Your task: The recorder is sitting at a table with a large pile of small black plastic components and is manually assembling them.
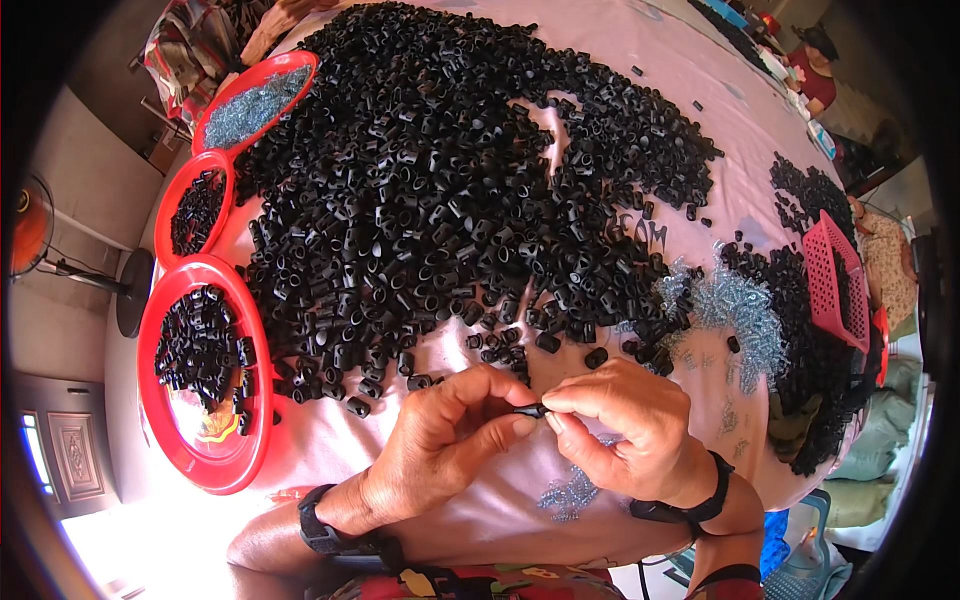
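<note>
My left hand [440, 440] and my right hand [630, 425] meet just above the near part of the cloth-covered table. Between their fingertips is a small dark plastic part [530, 410], pinched from both sides and partly hidden by the fingers. Beyond them spreads a large heap of short black hollow plastic barrels [400, 200], a few lying loose near my knuckles. Under my right hand lies a small patch of metal springs [570, 493], and a bigger pile of springs [740, 310] sits to the right.
Along the left edge stand a red plate of black parts [256, 440], a smaller red dish [228, 205] and a red plate of springs [312, 75]. A pink basket [822, 275] rests among black parts at right. Other people [815, 75] sit around the pink tablecloth [690, 50].
</note>
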Demonstrator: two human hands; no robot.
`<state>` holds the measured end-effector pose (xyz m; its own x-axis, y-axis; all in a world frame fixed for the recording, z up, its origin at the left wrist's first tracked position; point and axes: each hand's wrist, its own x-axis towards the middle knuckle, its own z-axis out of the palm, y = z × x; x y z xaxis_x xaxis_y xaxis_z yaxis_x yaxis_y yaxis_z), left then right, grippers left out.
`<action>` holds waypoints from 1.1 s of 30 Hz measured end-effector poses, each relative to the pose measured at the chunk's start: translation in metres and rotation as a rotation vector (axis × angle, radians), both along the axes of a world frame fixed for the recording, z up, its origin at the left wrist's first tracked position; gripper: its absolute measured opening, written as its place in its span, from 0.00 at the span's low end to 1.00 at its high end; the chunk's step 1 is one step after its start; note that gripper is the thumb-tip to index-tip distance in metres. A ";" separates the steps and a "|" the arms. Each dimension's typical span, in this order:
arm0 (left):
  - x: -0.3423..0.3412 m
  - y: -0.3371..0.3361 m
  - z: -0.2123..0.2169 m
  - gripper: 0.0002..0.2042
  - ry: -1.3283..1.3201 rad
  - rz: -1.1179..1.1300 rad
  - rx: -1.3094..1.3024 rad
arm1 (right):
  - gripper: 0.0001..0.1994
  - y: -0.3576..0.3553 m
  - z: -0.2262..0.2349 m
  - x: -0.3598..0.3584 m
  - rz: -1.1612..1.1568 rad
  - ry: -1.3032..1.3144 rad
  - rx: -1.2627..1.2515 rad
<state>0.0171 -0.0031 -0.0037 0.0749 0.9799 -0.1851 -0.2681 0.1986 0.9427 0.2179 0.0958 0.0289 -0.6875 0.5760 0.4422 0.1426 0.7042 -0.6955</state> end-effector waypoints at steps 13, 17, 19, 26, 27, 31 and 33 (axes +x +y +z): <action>0.000 -0.003 0.013 0.09 0.364 -0.042 0.079 | 0.12 -0.001 -0.003 0.005 0.040 -0.014 -0.021; 0.001 -0.003 0.011 0.09 0.369 -0.020 0.108 | 0.13 -0.001 -0.005 0.003 0.047 -0.002 -0.008; 0.002 -0.003 0.012 0.08 0.394 -0.016 0.125 | 0.13 -0.002 -0.004 0.003 0.042 -0.017 0.003; 0.006 -0.005 0.002 0.09 0.437 0.011 0.202 | 0.13 -0.004 -0.001 0.003 0.032 -0.063 0.018; 0.006 -0.005 0.003 0.09 0.436 0.010 0.200 | 0.13 -0.003 -0.003 0.003 0.031 -0.064 0.016; 0.009 -0.003 0.002 0.10 0.291 0.062 0.090 | 0.13 0.001 -0.008 -0.002 0.028 0.019 -0.046; 0.010 0.000 0.004 0.10 0.179 0.089 0.001 | 0.13 0.001 -0.008 -0.003 0.002 0.037 -0.033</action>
